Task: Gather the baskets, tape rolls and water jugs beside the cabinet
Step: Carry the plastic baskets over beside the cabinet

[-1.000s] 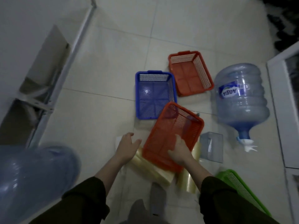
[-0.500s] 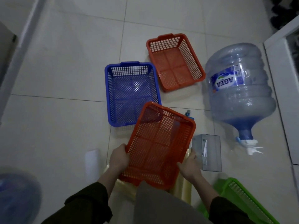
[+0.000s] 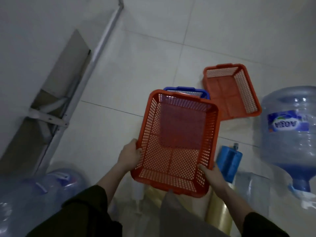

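Note:
I hold an orange mesh basket (image 3: 176,142) level above the floor. My left hand (image 3: 130,156) grips its left rim and my right hand (image 3: 211,175) grips its near right corner. It covers most of a blue basket (image 3: 186,90) lying underneath. A second orange basket (image 3: 230,93) lies on the tiles at the back right. One water jug (image 3: 289,132) lies on its side at the right, spout toward me. Another water jug (image 3: 39,194) is at the lower left. Clear tape rolls (image 3: 218,214) lie under the held basket.
A white cabinet (image 3: 42,53) with a metal frame rail stands at the left. A blue tape dispenser (image 3: 228,162) and a clear plastic box (image 3: 253,187) lie right of my right hand. A white tube (image 3: 137,192) lies near my knee.
The orange basket has been lifted off the tape rolls and turned level, now over the blue basket. My view swung left, bringing the cabinet and the left jug back in.

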